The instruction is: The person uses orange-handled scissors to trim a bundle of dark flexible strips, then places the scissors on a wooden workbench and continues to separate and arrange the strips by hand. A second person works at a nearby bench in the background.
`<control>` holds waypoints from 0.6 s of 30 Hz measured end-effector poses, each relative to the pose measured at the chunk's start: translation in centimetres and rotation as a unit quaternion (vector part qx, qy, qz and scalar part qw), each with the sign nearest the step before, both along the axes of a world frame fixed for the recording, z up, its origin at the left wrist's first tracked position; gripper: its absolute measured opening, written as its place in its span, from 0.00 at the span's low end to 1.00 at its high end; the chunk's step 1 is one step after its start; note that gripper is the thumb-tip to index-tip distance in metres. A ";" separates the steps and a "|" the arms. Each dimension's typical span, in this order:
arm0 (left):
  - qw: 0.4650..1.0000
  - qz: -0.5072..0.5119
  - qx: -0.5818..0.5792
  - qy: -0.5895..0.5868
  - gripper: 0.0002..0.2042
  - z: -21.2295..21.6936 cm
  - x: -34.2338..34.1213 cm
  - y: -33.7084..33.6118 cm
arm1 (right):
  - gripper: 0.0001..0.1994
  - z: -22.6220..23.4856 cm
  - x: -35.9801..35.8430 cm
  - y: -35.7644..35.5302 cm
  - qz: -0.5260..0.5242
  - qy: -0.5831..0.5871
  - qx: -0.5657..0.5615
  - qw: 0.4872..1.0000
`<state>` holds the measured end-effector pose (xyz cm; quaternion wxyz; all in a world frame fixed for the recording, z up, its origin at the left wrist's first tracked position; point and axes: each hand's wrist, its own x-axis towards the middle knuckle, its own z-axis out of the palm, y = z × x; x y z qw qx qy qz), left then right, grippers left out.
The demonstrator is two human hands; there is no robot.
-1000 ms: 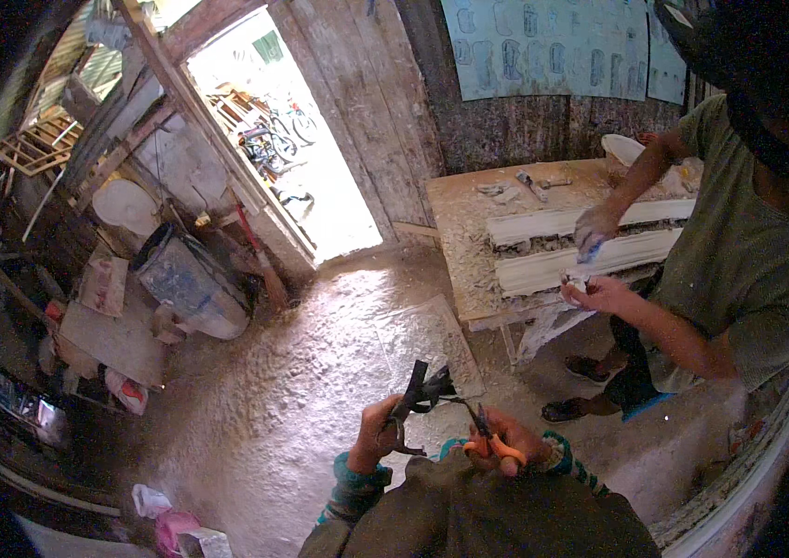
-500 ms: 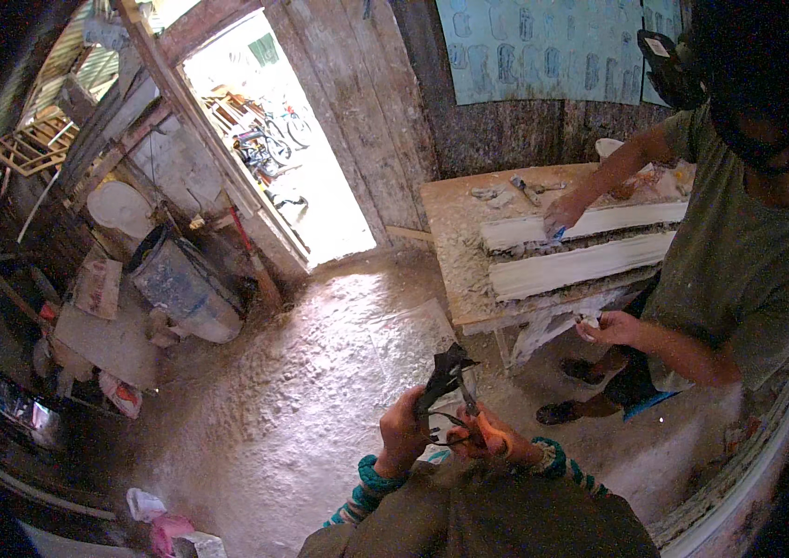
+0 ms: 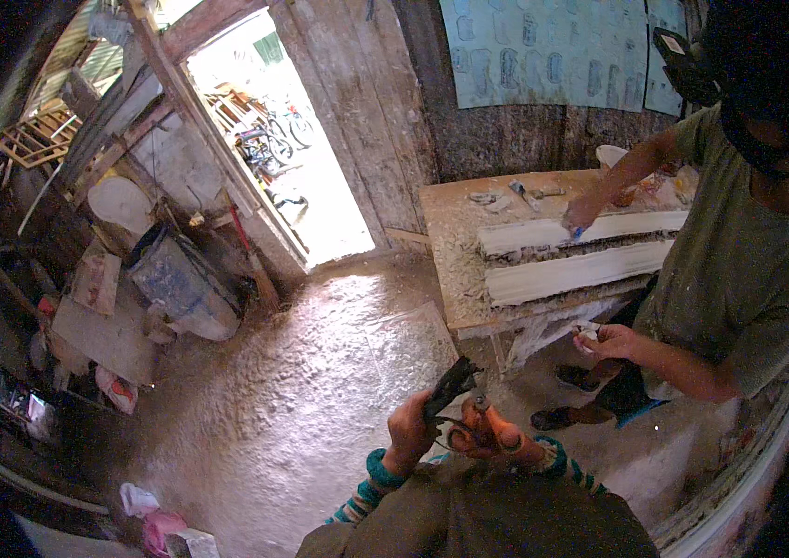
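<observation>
sleeves: olive-brown | cuffs: teal-striped knit | left hand (image 3: 410,430), right hand (image 3: 506,435): bare

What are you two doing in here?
The person wearing the camera holds a dark metal hand tool up in front of them, the left hand gripping it and the right hand on its handles. Beside them, a co-worker in a green shirt leans over a dusty workbench, one hand pressing something small and blue onto the long white moulded strips. The doorway stands open to daylight.
</observation>
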<state>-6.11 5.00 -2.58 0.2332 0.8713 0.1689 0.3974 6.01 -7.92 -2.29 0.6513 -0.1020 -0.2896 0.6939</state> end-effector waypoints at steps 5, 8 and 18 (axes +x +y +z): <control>0.997 0.016 0.074 0.001 0.15 -1.0 0.7 0.4 | 0.46 0.2 1.4 -0.9 -0.030 -0.090 -0.027 0.995; 0.997 0.008 0.076 0.034 0.14 -1.6 1.2 1.1 | 0.48 0.1 1.3 -1.9 -0.114 -0.186 -0.068 0.974; 0.995 -0.032 0.095 -0.025 0.14 0.0 3.0 1.5 | 0.34 -1.1 2.3 -2.8 -0.128 -0.157 -0.086 0.976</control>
